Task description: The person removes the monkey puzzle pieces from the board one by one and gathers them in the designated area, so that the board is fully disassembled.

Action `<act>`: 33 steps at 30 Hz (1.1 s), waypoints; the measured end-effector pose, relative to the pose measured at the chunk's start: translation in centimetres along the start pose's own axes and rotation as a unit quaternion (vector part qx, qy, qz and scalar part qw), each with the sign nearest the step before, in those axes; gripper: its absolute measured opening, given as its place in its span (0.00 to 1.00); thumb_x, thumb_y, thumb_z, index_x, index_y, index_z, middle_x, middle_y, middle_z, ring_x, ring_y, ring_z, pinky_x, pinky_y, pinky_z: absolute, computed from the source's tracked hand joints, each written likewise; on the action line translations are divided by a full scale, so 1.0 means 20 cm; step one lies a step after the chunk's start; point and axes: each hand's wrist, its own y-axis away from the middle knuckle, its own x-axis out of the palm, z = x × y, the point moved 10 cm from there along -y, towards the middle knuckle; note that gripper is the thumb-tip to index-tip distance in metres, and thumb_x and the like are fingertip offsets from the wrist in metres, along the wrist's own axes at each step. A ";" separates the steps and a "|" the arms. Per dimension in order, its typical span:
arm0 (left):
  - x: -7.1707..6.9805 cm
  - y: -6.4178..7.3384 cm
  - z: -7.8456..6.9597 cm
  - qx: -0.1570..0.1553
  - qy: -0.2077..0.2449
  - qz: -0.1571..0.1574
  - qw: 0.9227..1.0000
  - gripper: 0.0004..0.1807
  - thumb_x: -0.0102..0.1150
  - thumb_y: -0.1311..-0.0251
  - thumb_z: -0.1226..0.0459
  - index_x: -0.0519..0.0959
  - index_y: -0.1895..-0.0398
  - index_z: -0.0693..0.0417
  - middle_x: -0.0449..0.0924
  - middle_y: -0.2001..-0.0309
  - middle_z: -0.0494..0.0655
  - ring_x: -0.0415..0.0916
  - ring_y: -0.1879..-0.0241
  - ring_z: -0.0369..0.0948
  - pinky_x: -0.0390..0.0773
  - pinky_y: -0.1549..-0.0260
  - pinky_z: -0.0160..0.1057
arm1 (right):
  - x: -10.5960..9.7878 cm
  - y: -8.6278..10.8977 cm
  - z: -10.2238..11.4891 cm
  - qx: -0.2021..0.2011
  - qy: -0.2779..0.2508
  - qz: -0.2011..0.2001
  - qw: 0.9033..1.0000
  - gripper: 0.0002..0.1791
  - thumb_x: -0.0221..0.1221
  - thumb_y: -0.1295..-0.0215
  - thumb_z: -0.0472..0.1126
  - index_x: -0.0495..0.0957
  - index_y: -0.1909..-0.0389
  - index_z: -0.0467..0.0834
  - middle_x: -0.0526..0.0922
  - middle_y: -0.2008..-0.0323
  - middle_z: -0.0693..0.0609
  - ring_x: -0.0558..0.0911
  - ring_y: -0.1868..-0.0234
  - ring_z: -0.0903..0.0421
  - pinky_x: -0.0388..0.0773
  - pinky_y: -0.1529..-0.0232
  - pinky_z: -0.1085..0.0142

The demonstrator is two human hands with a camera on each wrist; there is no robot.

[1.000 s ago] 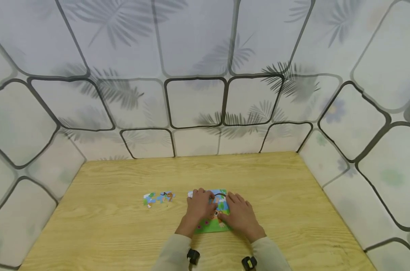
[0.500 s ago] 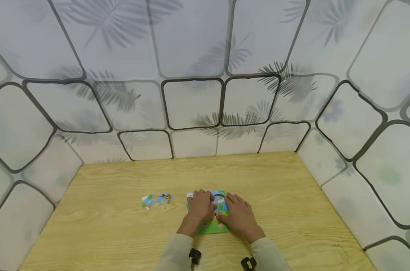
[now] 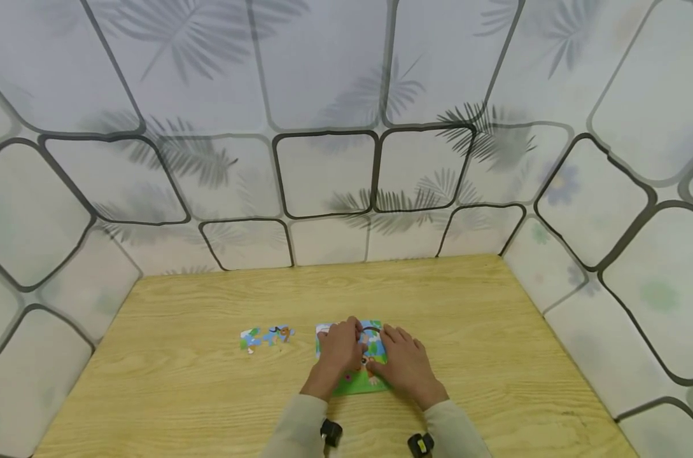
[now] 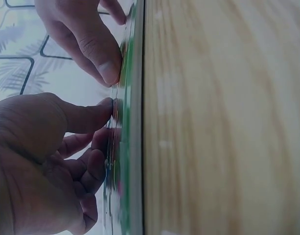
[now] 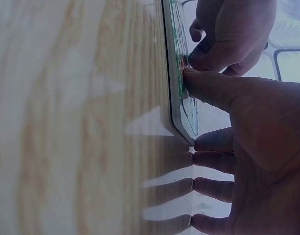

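Note:
A colourful jigsaw puzzle board (image 3: pixel 360 384) with a green lower part and a cartoon animal lies flat on the wooden table. My left hand (image 3: pixel 336 348) is over its left half, thumb and fingertips bent down onto the surface. In the left wrist view the left thumb (image 4: pixel 98 115) touches the picture; no piece shows between thumb and fingers. My right hand (image 3: pixel 410 367) lies at the board's right edge. Its thumb (image 5: pixel 208 87) presses on the picture while its fingers (image 5: pixel 213 188) reach straight down to the table beside the corner. The hands cover much of the picture.
Several loose jigsaw pieces (image 3: pixel 266 337) lie in a small group left of the board. The wooden table (image 3: pixel 466 299) ends at a patterned cloth wall (image 3: pixel 329 238) at the back and sides.
The left hand's fingers have shifted slightly on the board, a fingertip rising a little toward its far edge. My right hand stays in place. The view moved slightly.

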 end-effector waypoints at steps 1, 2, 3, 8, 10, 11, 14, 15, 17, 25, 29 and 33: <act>0.00 0.00 0.00 -0.003 0.003 0.002 1.000 0.15 0.67 0.43 0.58 0.76 0.55 0.49 0.76 0.68 0.40 0.74 0.62 0.44 0.64 0.60 0.52 | 0.00 0.00 0.00 0.000 0.001 -0.001 1.000 0.42 0.59 0.39 0.63 0.66 0.33 0.39 0.66 0.30 0.44 0.63 0.29 0.41 0.62 0.36 0.39; 0.01 0.00 0.01 -0.006 0.005 0.003 1.000 0.15 0.67 0.43 0.58 0.76 0.54 0.49 0.77 0.68 0.40 0.75 0.62 0.45 0.64 0.59 0.52 | 0.00 0.00 0.00 -0.001 0.002 -0.003 1.000 0.42 0.59 0.39 0.63 0.67 0.33 0.39 0.66 0.30 0.44 0.64 0.29 0.41 0.62 0.36 0.39; 0.01 -0.01 0.01 -0.011 0.008 0.005 1.000 0.17 0.67 0.43 0.58 0.76 0.52 0.50 0.77 0.68 0.40 0.75 0.61 0.45 0.65 0.58 0.53 | 0.00 0.00 0.00 -0.002 0.003 -0.004 1.000 0.42 0.59 0.39 0.63 0.67 0.33 0.39 0.66 0.30 0.44 0.64 0.29 0.41 0.63 0.36 0.39; 0.01 -0.01 0.02 -0.024 0.019 0.015 0.999 0.28 0.67 0.44 0.58 0.73 0.40 0.53 0.79 0.63 0.44 0.77 0.54 0.50 0.66 0.53 0.58 | -0.01 -0.01 0.00 -0.001 0.001 -0.008 1.000 0.41 0.60 0.40 0.63 0.67 0.33 0.39 0.66 0.31 0.44 0.64 0.29 0.41 0.63 0.37 0.39; 0.01 -0.01 0.02 -0.026 0.018 0.018 0.999 0.29 0.67 0.44 0.58 0.72 0.39 0.53 0.79 0.61 0.46 0.76 0.52 0.51 0.67 0.53 0.59 | -0.01 -0.01 0.00 -0.001 -0.001 -0.008 1.000 0.41 0.60 0.39 0.63 0.67 0.33 0.39 0.66 0.30 0.44 0.64 0.29 0.41 0.62 0.37 0.39; 0.01 -0.01 0.02 -0.025 0.018 0.017 0.999 0.28 0.67 0.44 0.58 0.72 0.40 0.52 0.79 0.60 0.46 0.76 0.52 0.51 0.67 0.54 0.59 | -0.01 -0.01 0.00 -0.001 -0.002 -0.007 1.000 0.41 0.59 0.39 0.63 0.67 0.33 0.39 0.66 0.30 0.44 0.64 0.29 0.41 0.62 0.37 0.39; 0.00 -0.02 0.03 -0.023 0.031 0.007 0.999 0.24 0.66 0.42 0.57 0.73 0.43 0.50 0.78 0.62 0.44 0.75 0.53 0.49 0.66 0.56 0.58 | -0.01 0.00 0.00 -0.001 -0.006 -0.003 1.000 0.41 0.59 0.39 0.63 0.67 0.33 0.39 0.65 0.30 0.44 0.63 0.29 0.40 0.62 0.36 0.38; 0.00 -0.02 0.03 -0.022 0.041 0.004 0.999 0.22 0.65 0.42 0.57 0.73 0.45 0.49 0.78 0.63 0.42 0.75 0.55 0.47 0.66 0.56 0.57 | -0.01 0.00 0.00 -0.002 -0.007 -0.002 1.000 0.41 0.59 0.38 0.63 0.67 0.33 0.39 0.65 0.30 0.44 0.63 0.29 0.40 0.61 0.36 0.38; -0.01 -0.02 0.03 -0.016 0.061 -0.007 0.998 0.19 0.63 0.40 0.57 0.73 0.47 0.48 0.79 0.65 0.39 0.75 0.58 0.45 0.64 0.57 0.56 | -0.01 0.00 0.00 -0.003 -0.008 -0.001 1.000 0.41 0.59 0.38 0.62 0.66 0.32 0.40 0.65 0.30 0.44 0.62 0.29 0.40 0.61 0.36 0.38; -0.06 -0.02 0.04 0.010 0.137 -0.043 0.990 0.13 0.60 0.37 0.60 0.71 0.53 0.50 0.83 0.65 0.41 0.80 0.62 0.43 0.64 0.52 0.62 | 0.00 0.00 -0.01 0.002 -0.006 0.002 1.000 0.42 0.58 0.38 0.64 0.65 0.31 0.41 0.64 0.29 0.45 0.62 0.28 0.41 0.61 0.35 0.39; -0.09 -0.01 0.09 0.009 0.180 -0.041 0.983 0.15 0.56 0.34 0.61 0.69 0.46 0.50 0.83 0.62 0.43 0.81 0.60 0.45 0.59 0.46 0.67 | 0.00 -0.01 -0.02 0.007 0.000 0.001 1.000 0.42 0.59 0.39 0.64 0.66 0.32 0.41 0.65 0.29 0.45 0.62 0.28 0.42 0.61 0.35 0.39; -0.13 -0.01 0.18 -0.007 0.178 -0.051 0.983 0.15 0.54 0.32 0.61 0.71 0.44 0.48 0.82 0.61 0.44 0.79 0.61 0.45 0.61 0.48 0.64 | 0.01 -0.01 -0.02 0.008 -0.002 -0.001 1.000 0.42 0.59 0.40 0.65 0.66 0.32 0.42 0.65 0.30 0.45 0.63 0.28 0.42 0.61 0.35 0.39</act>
